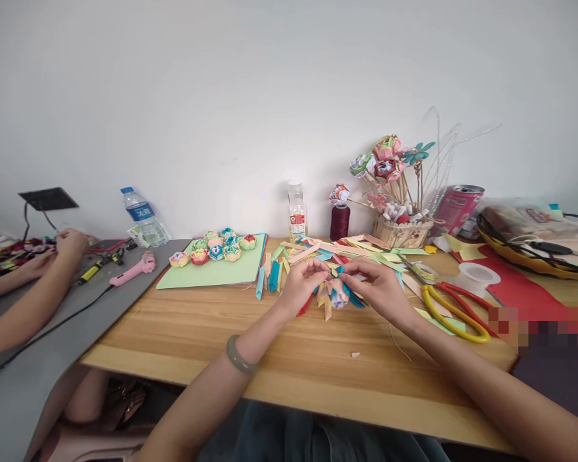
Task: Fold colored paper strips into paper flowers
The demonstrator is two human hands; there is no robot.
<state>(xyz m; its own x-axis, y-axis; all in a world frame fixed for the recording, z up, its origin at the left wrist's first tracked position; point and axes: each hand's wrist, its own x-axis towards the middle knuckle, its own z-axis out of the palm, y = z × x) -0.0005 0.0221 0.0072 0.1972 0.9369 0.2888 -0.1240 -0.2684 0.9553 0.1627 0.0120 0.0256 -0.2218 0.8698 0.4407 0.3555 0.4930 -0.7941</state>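
Above the wooden table, my left hand [302, 285] and my right hand [379, 290] pinch a partly assembled folded-paper flower [339, 296] from either side. Its pieces are white, blue, yellow and peach and point outward. Fingers of both hands are closed at its top edge, and they partly cover it. Folded paper strips [272, 276] in blue, yellow and green lie left of and behind my hands. Finished paper flowers [216, 251] sit on a light green sheet [183, 278] to the left.
Yellow-handled scissors [455, 324] lie to the right, near a white spool [479, 274]. At the back stand a clear bottle [297, 215], a maroon thread cone [340, 223] and a flower basket [399, 232]. Another person's hand [72, 244] works at the grey table on the left.
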